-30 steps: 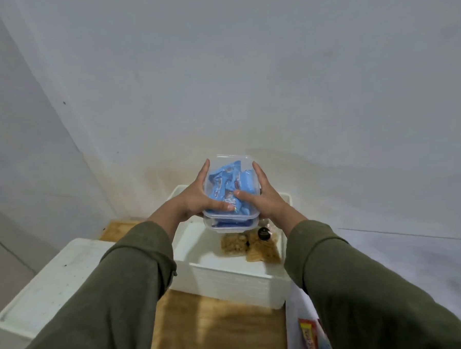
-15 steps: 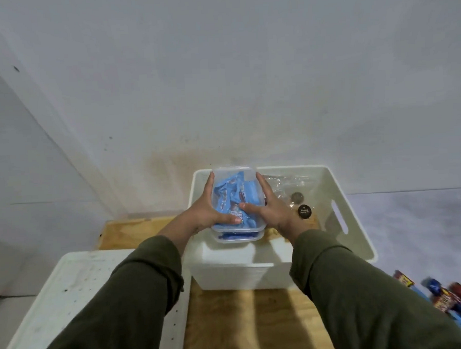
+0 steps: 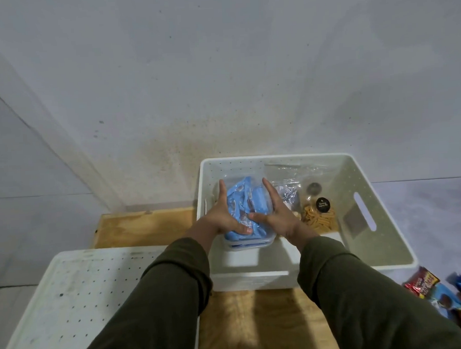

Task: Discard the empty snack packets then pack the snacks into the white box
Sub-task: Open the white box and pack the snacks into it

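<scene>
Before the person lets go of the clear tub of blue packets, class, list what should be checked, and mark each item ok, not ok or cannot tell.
1. Both hands hold the clear tub, left hand and right hand on its sides: ok.
2. Tub is inside the white box, at its left end: ok.
3. Tub rests on the box floor: cannot tell.
4. Tub is clear of the bagged snacks to its right: cannot tell, the right hand hides the gap.
5. All snacks are packed: not ok, wrapped snacks lie outside on the right.
6. White lid is within reach on the left: ok.
</scene>
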Action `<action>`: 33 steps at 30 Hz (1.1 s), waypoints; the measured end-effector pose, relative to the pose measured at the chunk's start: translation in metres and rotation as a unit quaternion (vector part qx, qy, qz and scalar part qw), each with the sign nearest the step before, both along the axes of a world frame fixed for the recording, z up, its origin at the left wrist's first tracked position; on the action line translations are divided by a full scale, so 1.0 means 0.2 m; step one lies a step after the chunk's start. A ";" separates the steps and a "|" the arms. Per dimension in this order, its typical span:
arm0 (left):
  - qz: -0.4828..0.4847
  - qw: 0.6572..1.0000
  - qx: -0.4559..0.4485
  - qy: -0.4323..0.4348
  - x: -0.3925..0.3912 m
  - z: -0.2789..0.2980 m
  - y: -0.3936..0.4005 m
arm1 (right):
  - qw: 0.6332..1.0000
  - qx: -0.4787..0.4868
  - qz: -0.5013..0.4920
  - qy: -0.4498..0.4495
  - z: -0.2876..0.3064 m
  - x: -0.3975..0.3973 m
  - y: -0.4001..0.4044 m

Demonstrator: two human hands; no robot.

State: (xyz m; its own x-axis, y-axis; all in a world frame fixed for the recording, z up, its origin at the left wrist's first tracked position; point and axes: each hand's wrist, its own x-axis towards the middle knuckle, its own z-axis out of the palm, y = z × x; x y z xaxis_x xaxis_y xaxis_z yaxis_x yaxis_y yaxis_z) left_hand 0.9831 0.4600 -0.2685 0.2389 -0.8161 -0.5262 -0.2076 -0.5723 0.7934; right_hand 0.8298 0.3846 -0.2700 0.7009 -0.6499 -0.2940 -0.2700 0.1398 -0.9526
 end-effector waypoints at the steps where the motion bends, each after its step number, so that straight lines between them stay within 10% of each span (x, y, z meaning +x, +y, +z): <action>1: -0.001 1.000 0.003 0.008 0.01 -0.02 -0.01 | 1.000 0.005 0.000 0.004 -0.02 0.00 -0.01; 33: 0.053 0.971 -0.009 -0.231 -0.13 0.17 -0.09 | 0.978 -0.127 -0.077 0.148 0.16 -0.06 -0.12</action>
